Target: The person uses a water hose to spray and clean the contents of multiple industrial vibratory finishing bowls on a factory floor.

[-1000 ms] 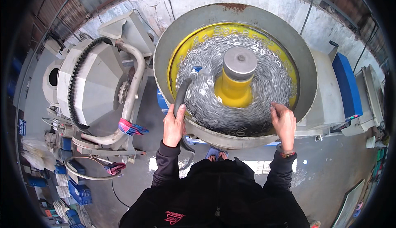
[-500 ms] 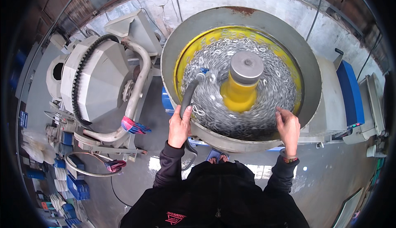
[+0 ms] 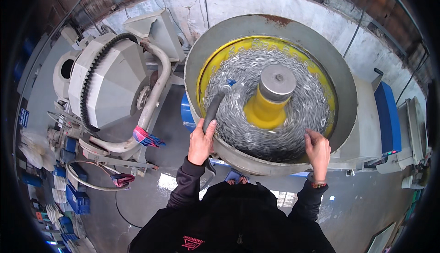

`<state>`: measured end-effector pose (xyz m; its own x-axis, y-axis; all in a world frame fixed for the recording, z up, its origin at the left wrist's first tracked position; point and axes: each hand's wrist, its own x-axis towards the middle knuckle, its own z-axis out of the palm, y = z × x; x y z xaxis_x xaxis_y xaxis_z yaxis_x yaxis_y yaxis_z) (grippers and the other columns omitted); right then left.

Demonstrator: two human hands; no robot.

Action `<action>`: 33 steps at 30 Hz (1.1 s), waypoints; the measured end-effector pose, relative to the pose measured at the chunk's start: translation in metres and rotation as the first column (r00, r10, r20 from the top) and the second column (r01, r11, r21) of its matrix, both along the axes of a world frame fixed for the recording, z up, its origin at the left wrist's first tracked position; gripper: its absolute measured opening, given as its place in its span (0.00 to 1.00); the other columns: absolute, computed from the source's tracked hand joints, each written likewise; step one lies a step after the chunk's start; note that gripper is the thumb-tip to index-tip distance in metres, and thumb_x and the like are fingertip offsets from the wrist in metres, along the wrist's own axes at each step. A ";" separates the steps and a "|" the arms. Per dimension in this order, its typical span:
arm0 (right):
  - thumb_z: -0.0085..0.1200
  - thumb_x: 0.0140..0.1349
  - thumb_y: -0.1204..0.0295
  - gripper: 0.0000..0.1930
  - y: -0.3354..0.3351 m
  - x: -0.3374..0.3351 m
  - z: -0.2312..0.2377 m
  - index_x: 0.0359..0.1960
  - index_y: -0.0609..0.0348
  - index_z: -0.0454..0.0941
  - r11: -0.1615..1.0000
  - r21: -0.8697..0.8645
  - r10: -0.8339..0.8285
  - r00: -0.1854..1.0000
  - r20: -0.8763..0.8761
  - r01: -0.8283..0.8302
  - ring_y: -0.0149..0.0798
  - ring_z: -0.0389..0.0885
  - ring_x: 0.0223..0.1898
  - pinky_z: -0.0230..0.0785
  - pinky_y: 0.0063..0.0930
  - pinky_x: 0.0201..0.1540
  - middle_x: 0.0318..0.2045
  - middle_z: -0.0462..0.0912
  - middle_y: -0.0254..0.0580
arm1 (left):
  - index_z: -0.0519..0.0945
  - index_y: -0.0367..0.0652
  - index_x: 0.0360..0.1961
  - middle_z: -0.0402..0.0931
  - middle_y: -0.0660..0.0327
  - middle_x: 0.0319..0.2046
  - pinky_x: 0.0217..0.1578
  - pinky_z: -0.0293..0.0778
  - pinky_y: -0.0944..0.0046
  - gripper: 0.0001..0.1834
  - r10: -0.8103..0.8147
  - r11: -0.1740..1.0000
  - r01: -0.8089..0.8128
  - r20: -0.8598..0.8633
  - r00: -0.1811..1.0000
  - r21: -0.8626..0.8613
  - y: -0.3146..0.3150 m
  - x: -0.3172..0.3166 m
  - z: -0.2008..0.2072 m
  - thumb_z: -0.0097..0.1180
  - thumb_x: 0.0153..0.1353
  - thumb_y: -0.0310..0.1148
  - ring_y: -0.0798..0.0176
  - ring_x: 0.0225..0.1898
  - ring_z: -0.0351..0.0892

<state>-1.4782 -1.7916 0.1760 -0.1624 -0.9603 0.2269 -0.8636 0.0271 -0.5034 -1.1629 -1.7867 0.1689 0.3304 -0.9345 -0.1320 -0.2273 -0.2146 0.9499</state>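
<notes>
My left hand is wrapped round a dark grey hose at the near left rim of a large round bowl. The hose reaches over the rim; a metal fitting and a small blue tip at its end hang above a mass of small silver metal links. Much of that mass is smeared by motion. My right hand is over the near right rim, fingers curled and pinched near the links; whether anything is between them I cannot make out. A yellow column with a grey cap rises from the bowl's middle.
Left of the bowl stands a faceted grey drum with a toothed ring and a bent pipe tied with coloured cloth. A blue-fronted cabinet stands at the right. Blue crates lie at the lower left. A pale wall runs behind.
The whole view has shifted slightly, so the bowl appears lower. Both hands keep about the same places at the rim, the left still on the hose. The blurred links lie in a different pattern.
</notes>
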 end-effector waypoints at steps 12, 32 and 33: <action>0.52 0.56 0.68 0.10 0.001 0.000 0.000 0.38 0.57 0.79 0.998 -0.064 0.012 1.000 -0.020 -0.013 0.45 0.79 0.24 0.68 0.33 0.29 0.21 0.78 0.49 | 0.68 0.27 0.47 0.63 0.63 0.08 0.11 0.62 0.67 0.29 -0.023 0.999 0.023 -0.025 0.999 -0.028 0.000 0.001 0.001 0.50 0.60 0.47 0.70 0.08 0.64; 0.51 0.56 0.67 0.11 0.001 0.003 0.009 0.37 0.57 0.79 0.998 0.054 -0.024 1.000 0.005 0.024 0.49 0.79 0.30 0.69 0.34 0.33 0.26 0.80 0.50 | 0.68 0.29 0.47 0.65 0.62 0.10 0.11 0.65 0.67 0.29 0.006 1.000 -0.005 0.024 1.000 -0.006 -0.001 0.001 -0.003 0.50 0.60 0.49 0.70 0.09 0.66; 0.51 0.56 0.67 0.11 0.001 0.003 0.009 0.37 0.57 0.79 0.998 0.052 -0.021 1.000 0.003 0.021 0.49 0.79 0.30 0.69 0.34 0.33 0.26 0.80 0.50 | 0.69 0.30 0.45 0.64 0.63 0.09 0.11 0.64 0.66 0.28 -0.001 1.000 0.001 0.024 1.000 -0.013 -0.001 -0.001 0.001 0.50 0.60 0.49 0.70 0.09 0.66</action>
